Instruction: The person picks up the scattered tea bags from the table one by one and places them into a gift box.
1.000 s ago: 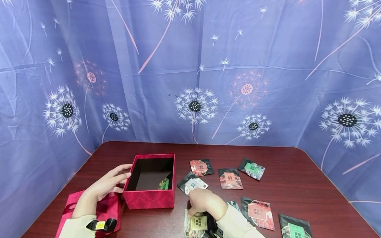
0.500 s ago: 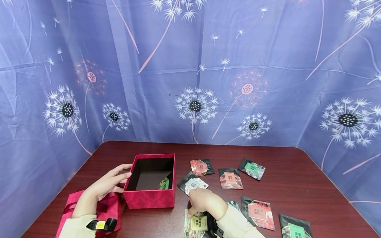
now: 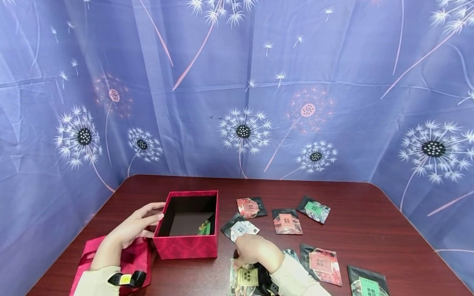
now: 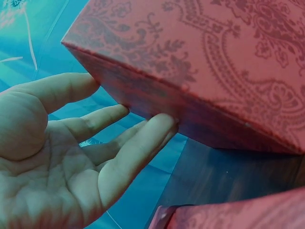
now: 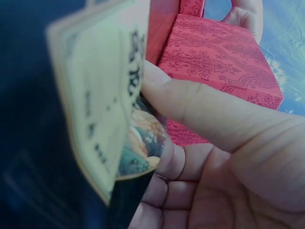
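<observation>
A red patterned box [image 3: 187, 248] with a dark inside stands lidless at the table's left, a green-labelled sachet [image 3: 205, 228] lying within it. My left hand [image 3: 127, 232] rests its fingertips against the box's left side; in the left wrist view those fingers [image 4: 143, 143] are spread and fairly straight along the patterned wall. Near the front edge, my right hand [image 3: 259, 253] pinches a tea sachet [image 3: 247, 278] with a yellow label. Seen from the right wrist, the thumb [image 5: 190, 102] presses on the sachet's face, with the other fingers curled behind it.
A red lid [image 3: 137, 259] lies under my left forearm. Sachets are spread right of the box: a white-labelled one [image 3: 242, 229], pink-labelled ones [image 3: 286, 222] and green-labelled ones [image 3: 314, 210]. One bluish sachet [image 3: 290, 254] is partly hidden by my right wrist. A blue dandelion curtain [image 3: 196, 135] hangs behind the table.
</observation>
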Demonstrator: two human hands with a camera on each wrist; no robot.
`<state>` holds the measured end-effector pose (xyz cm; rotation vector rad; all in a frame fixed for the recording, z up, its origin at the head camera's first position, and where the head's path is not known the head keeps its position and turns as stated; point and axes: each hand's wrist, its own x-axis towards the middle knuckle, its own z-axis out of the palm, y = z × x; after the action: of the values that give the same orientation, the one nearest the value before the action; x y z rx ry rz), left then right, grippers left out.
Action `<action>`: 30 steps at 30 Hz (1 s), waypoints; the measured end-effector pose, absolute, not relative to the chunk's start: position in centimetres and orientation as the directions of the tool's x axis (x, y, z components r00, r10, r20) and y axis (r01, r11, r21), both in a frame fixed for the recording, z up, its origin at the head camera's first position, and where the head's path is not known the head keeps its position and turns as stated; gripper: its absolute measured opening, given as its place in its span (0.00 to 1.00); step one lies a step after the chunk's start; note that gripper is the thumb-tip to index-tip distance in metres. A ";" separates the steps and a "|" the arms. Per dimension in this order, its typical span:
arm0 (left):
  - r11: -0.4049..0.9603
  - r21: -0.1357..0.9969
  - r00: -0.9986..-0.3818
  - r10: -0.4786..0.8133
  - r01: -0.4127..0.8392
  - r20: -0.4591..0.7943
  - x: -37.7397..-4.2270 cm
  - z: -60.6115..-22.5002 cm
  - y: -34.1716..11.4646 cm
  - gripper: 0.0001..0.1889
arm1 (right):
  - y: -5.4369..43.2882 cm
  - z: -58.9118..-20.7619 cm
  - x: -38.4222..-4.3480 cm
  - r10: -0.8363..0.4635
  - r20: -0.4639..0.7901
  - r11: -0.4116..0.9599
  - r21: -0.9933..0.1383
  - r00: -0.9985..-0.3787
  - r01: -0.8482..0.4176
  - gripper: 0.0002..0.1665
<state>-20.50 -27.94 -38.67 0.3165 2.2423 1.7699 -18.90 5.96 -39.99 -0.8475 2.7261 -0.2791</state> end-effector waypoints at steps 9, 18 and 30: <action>0.228 0.974 -0.937 0.338 -0.006 -0.085 -20.5 -38.7 -28.0 0.32 | 5.9 -39.8 -19.0 -0.579 -0.214 0.810 -0.256 -0.787 -0.527 0.29; 0.236 0.972 -0.938 0.333 -0.016 -0.096 -20.6 -38.9 -28.1 0.32 | 5.9 -39.8 -19.3 -0.650 -0.225 0.754 -0.313 -0.726 -0.578 0.34; 0.254 0.967 -0.937 0.329 -0.030 -0.115 -20.5 -38.8 -27.9 0.33 | 6.3 -39.6 -19.4 -0.708 -0.207 0.694 -0.380 -0.675 -0.611 0.33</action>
<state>-20.48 -27.94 -38.76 0.2762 2.2362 1.7339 -19.39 6.27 -39.57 -1.0359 2.5675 -0.4008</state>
